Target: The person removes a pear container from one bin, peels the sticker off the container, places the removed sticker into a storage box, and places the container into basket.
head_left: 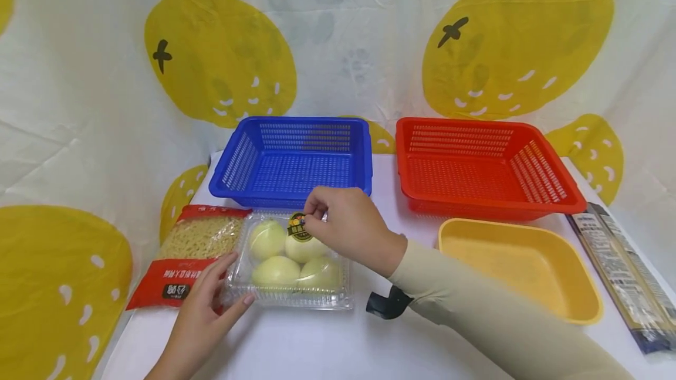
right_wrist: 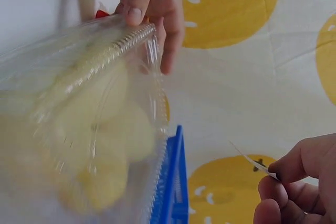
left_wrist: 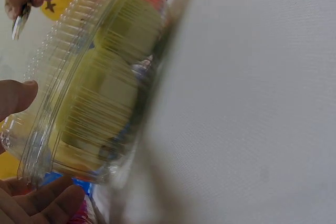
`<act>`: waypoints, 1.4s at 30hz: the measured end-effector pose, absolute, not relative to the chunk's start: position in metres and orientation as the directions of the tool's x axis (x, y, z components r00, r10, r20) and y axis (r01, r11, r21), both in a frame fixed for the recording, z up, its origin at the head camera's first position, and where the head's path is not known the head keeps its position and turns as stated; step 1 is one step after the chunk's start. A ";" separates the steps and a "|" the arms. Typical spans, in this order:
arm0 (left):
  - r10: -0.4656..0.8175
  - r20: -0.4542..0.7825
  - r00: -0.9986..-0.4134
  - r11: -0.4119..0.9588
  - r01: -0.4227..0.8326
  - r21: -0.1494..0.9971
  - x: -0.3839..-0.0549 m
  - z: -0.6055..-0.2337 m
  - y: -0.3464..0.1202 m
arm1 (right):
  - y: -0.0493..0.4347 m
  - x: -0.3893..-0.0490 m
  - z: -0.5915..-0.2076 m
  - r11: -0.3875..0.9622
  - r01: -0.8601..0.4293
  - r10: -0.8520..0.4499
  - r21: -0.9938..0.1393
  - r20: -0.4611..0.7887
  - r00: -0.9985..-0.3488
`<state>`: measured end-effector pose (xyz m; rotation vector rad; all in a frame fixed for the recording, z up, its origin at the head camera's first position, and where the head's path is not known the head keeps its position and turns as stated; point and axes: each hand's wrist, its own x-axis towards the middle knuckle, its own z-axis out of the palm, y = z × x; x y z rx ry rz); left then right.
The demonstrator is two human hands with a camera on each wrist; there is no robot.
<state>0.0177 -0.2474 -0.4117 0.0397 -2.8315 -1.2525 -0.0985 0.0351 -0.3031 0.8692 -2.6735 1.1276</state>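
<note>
1. Because pale green, round fruits (head_left: 276,272) fill it, the clear plastic box (head_left: 301,299) is probably fairly heavy for such thin walls; it lies flat on the white table (head_left: 296,350), just in front of the blue basket (head_left: 274,201).
2. Its ribbed sides look springy and glossy, likely to flex or slip under a hard squeeze, and the fruits could bruise if jolted. Two hands low on opposite walls seem a safer hold than the rim alone.
3. Thin, dark and gold, the label (head_left: 300,228) should weigh next to nothing and bend easily; its edge looks the best place to grip, especially if the back is sticky.
4. The right hand (head_left: 351,227) hangs over the far part of the lid, thumb and forefinger pinching the label, which the right wrist view shows edge-on and apart from the box. The forearm slants in from the lower right.
5. The left hand (head_left: 208,301) steadies the near left corner, thumb on one side and fingers on the other, beside the pasta bag (head_left: 198,242).
</note>
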 end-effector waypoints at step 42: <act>-0.224 -0.404 -0.887 0.364 -0.461 0.809 0.030 -0.407 -0.234 | 0.342 -0.106 -0.356 0.790 0.018 -0.328 -0.613 -0.447 -0.832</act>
